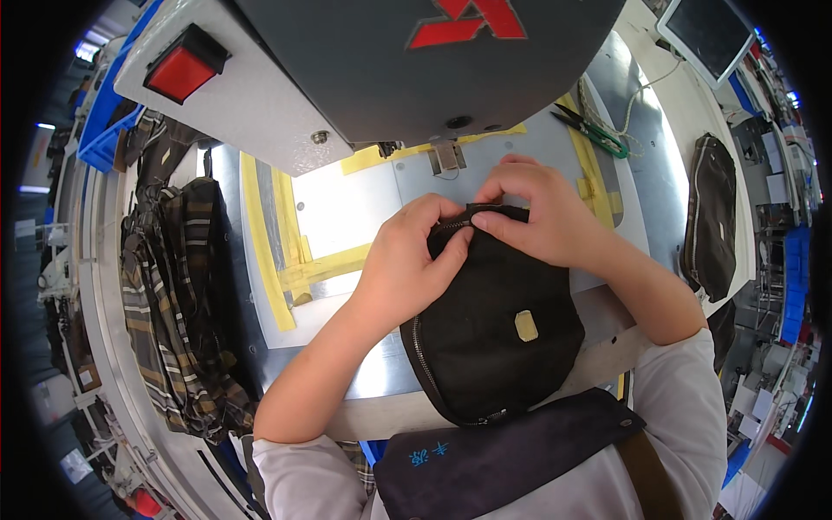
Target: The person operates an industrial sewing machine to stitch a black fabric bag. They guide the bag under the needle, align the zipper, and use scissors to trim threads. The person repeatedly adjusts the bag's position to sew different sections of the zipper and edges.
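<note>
A black fabric bag piece (485,321) with a metal zipper along its edge hangs over the near side of the machine bed. A small beige patch (526,325) sits on its right half. My left hand (409,256) pinches the piece's top edge by the zipper, thumb on the near face. Just to the right, my right hand (542,212) grips the same edge between thumb and fingers. Both hands are close together below the dark grey sewing machine head (451,78). The fingertips behind the edge are partly hidden.
Yellow tape (334,264) frames the metal bed (347,199). Green-handled scissors (598,134) lie at the right. Plaid fabric pieces (178,321) are piled at the left. Another black zippered piece (712,217) lies at the far right, below a tablet-like screen (706,35). A red switch (185,65) is upper left.
</note>
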The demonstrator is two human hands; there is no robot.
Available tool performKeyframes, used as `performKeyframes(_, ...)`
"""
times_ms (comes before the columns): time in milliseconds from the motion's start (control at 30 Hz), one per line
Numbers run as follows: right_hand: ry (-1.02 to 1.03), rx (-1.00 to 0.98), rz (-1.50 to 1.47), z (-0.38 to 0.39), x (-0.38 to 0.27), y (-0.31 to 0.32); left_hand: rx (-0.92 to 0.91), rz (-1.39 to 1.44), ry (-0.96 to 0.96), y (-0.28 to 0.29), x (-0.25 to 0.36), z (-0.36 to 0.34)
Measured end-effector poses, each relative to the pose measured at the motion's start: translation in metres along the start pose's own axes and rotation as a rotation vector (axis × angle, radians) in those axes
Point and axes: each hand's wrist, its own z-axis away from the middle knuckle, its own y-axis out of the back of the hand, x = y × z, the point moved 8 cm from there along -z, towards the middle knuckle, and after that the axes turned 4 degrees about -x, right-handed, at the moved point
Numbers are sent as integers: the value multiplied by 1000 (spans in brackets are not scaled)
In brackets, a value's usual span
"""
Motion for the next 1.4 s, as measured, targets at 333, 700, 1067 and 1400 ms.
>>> performKeyframes(333,503,142,384,21,-48,6,155,-84,-218,10,18,8)
performKeyframes(700,822,398,704,54,-74,-1,307,-271,-501,13,43,22)
performKeyframes(1067,95,61,-1,10,-12,2,-15,33,-12,2,7,0)
performKeyframes(1400,-82,-22,-162,5,5,-5,-104,108,180,-4,-9,-2)
